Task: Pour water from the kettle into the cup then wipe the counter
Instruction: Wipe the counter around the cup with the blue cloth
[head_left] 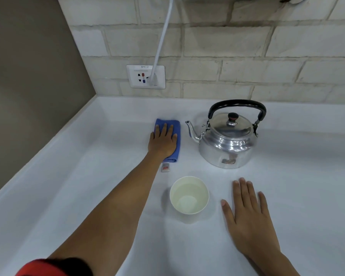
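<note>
A shiny metal kettle (228, 140) with a black handle stands upright on the white counter (88, 196), its spout pointing left. In front of it sits a white paper cup (189, 195) holding water. Left of the kettle lies a folded blue cloth (176, 128) with a white tag at its near end. My left hand (163, 141) lies flat on the cloth, fingers pressed down on it. My right hand (247, 214) rests flat on the counter just right of the cup, fingers spread, holding nothing.
A brick-tiled back wall carries a white socket plate (145, 76) with a white cable (163, 34) plugged in and running up. A grey-brown side wall (28, 76) bounds the counter on the left. The counter has a raised lip along both walls.
</note>
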{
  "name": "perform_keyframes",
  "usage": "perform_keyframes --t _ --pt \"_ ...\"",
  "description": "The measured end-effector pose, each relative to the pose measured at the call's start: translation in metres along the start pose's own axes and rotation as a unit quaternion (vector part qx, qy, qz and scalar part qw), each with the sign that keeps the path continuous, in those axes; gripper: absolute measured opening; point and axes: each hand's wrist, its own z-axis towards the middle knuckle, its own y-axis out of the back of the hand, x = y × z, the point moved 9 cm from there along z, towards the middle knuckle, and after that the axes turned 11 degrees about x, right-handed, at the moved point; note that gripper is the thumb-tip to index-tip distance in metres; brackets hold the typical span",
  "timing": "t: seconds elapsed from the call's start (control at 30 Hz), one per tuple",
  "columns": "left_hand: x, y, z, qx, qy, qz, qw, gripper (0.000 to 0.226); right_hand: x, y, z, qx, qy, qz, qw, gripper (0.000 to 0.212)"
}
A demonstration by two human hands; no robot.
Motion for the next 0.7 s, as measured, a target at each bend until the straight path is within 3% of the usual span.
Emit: perform_keyframes --t 0.23,0.43,0.6,0.7 --pt "-0.029 -0.022 -0.064 0.012 -0.113 0.07 0.991 0.051 -0.001 0.0 0.002 -0.007 0.003 -0.026 1.0 0.086" --pt "0.009 -0.034 -0.159 0.018 -0.196 0.124 0.973 0.052 -0.002 -0.003 0.001 -0.009 -0.001 -0.028 1.0 0.08" --pt "0.042 -0.021 -0.161 0.024 -0.19 0.127 0.973 0.052 -0.003 -0.004 0.004 -0.02 -0.007 -0.028 0.999 0.078" --pt "0.035 -0.016 -0.133 0.006 -0.131 0.097 0.987 0.051 -0.002 -0.003 0.006 -0.021 -0.006 -0.038 0.999 0.079"
